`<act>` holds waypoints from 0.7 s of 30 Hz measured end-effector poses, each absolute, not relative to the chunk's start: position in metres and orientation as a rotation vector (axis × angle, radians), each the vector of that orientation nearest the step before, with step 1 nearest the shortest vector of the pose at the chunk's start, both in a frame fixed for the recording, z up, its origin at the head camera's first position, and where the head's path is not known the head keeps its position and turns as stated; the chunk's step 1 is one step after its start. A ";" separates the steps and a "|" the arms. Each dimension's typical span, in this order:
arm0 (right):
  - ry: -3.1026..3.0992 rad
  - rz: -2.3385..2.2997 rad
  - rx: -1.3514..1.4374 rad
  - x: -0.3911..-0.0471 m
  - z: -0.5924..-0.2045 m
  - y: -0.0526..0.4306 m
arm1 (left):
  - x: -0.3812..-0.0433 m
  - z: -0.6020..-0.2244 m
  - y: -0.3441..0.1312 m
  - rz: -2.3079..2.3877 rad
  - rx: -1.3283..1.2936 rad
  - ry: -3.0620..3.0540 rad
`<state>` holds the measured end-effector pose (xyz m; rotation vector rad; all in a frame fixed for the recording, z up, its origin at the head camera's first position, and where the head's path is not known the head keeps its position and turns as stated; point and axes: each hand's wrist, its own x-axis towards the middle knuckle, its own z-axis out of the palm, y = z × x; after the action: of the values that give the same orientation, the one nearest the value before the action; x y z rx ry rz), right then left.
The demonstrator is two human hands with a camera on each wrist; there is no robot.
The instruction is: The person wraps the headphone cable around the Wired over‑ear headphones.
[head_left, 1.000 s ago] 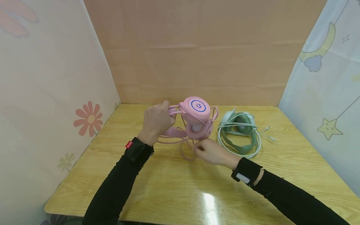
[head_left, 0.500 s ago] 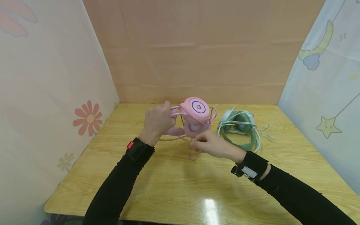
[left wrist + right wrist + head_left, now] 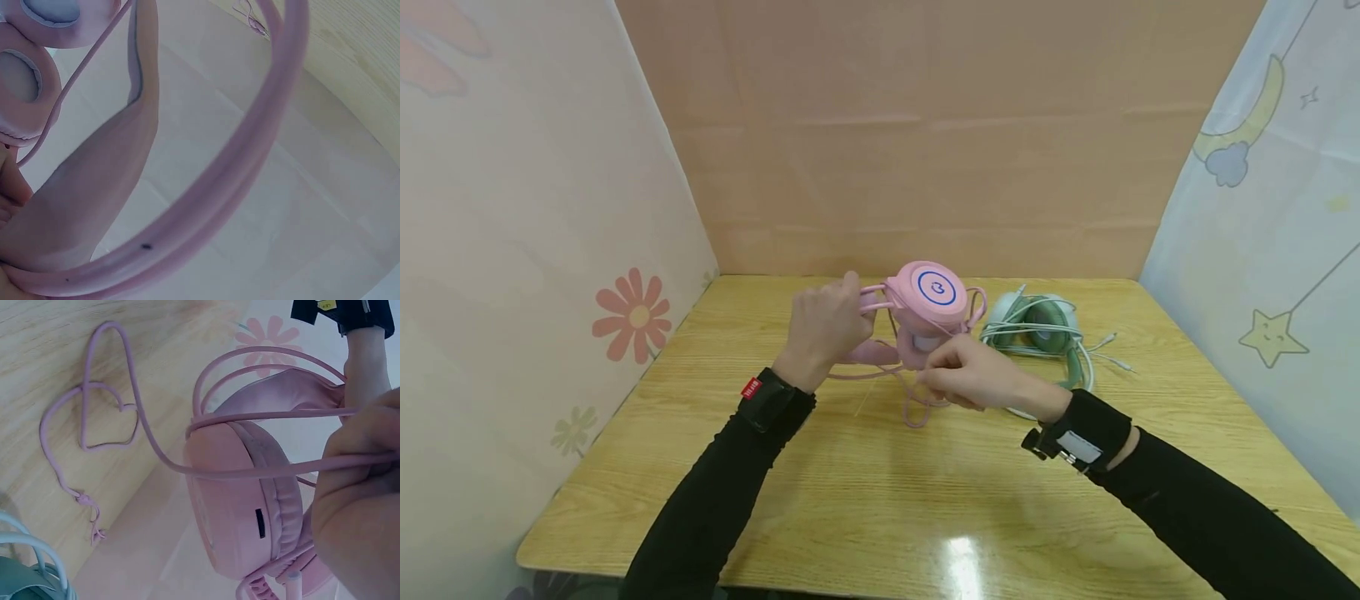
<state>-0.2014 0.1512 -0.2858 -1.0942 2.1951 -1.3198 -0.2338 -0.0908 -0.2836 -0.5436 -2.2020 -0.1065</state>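
A pair of pink headphones (image 3: pixel 936 292) with a blue ring on the upper ear cup is held up over the table by my left hand (image 3: pixel 823 329). That hand grips the headband (image 3: pixel 206 194), whose twin tubes and padded strap (image 3: pixel 106 169) fill the left wrist view. My right hand (image 3: pixel 977 371) pinches the thin pink cable (image 3: pixel 262 472) just below and in front of the ear cups. Part of the cable still wraps round the cups. Its loose length hangs in loops and has a small tangle (image 3: pixel 90 509) near its end.
Green and white headphones (image 3: pixel 1051 325), bound in their own pale cable, lie on the wooden table (image 3: pixel 820 500) just right of my right hand. Cloth panels (image 3: pixel 1247 275) flank the table, and a tan backdrop (image 3: pixel 925 167) stands behind.
My right hand has moved up and to the right, pulling the cable with it. The hanging loop has shifted slightly right. The left hand keeps its hold on the headphones, nearly still.
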 end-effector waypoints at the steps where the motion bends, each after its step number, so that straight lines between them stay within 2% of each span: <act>1: 2.189 -1.317 -1.103 -0.201 -0.284 0.152 | -0.234 -0.284 -0.090 -0.102 -0.551 -2.196; 21: 2.176 -1.394 -1.139 -0.202 -0.224 0.153 | -0.236 -0.290 -0.085 0.032 -0.603 -2.178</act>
<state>-0.2016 0.1528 -0.2243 -1.1391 2.1760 -1.3942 -0.2358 -0.0846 -0.2896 -0.6032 -2.1784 0.0315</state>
